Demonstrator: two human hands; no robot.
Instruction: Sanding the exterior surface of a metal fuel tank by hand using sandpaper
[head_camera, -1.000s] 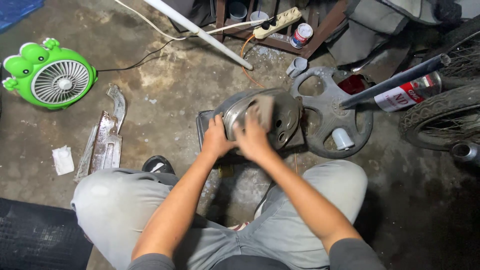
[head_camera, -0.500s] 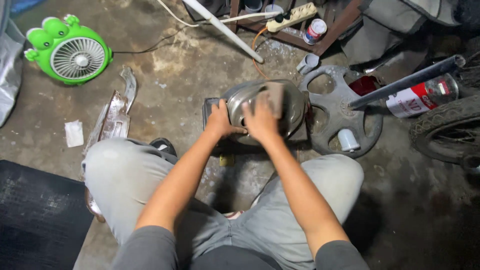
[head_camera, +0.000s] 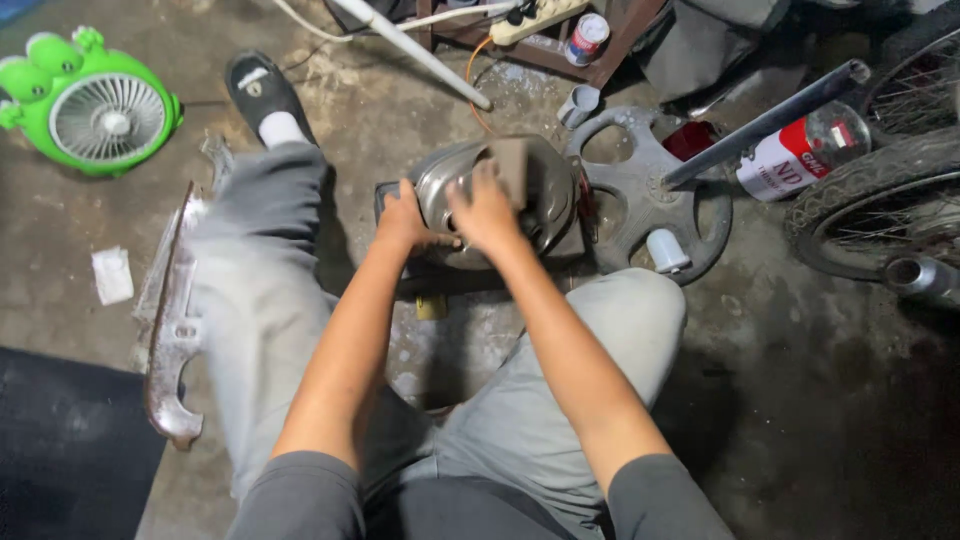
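While the person sits on the concrete floor (head_camera: 330, 110) with knees apart, both hands are on a rounded, dull-silver metal cover (head_camera: 545, 205) that rests between the legs on a dark flat base (head_camera: 400, 200). The left hand (head_camera: 405, 218) curls around the cover's near left edge, fingers wrapped under the rim and gripping it. The right hand (head_camera: 487, 210) lies on top of the cover with fingers together, pressing down a small brownish rectangular pad (head_camera: 511, 168); it looks like a piece of sandpaper, though motion blur makes that unsure. The pad sits flat against the cover's upper surface, just beyond the fingertips.

Just right of the cover and touching its edge lies a grey metal wheel plate with round cut-outs (head_camera: 650, 190), and a small pale cylinder (head_camera: 667, 250) lies on its near rim. A dark metal tube (head_camera: 770, 120) slants across the plate's far side, next to a clear bottle with a red and white label (head_camera: 800, 155). Spoked bicycle wheels with tyres (head_camera: 880, 215) fill the right edge.

On the left, a green frog-shaped desk fan (head_camera: 95, 110) stands on the floor, well apart from the hands. A curved, worn metal part (head_camera: 170, 340) lies beside the left leg, near a scrap of white paper (head_camera: 111, 275). A white power strip (head_camera: 545, 15) and a small tin can (head_camera: 588, 38) rest on a wooden frame at the top.
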